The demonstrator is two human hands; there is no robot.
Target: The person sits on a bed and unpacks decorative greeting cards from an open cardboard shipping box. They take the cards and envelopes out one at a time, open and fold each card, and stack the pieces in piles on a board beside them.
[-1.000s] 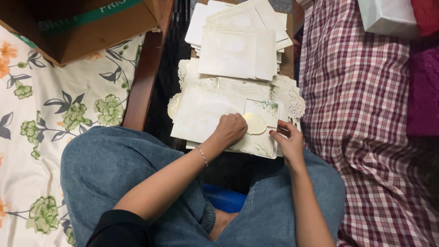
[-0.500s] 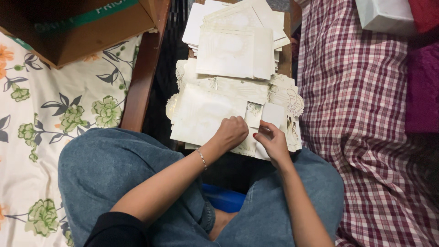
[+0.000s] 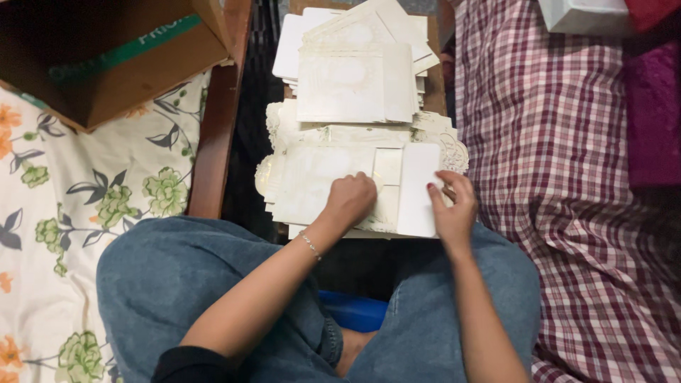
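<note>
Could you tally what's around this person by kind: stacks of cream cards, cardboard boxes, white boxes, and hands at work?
Stacks of cream cards: 2, the far stack and the near stack under the left hand
Cardboard box: 1
White box: 1
Hands: 2, the right hand lifting a plain white flap
Total: 6

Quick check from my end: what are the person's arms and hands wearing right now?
Both forearms are bare. The left hand has a thin beaded bracelet at the wrist and a black sleeve pushed up near the elbow. The right hand wears nothing visible; one fingernail looks dark red.
</note>
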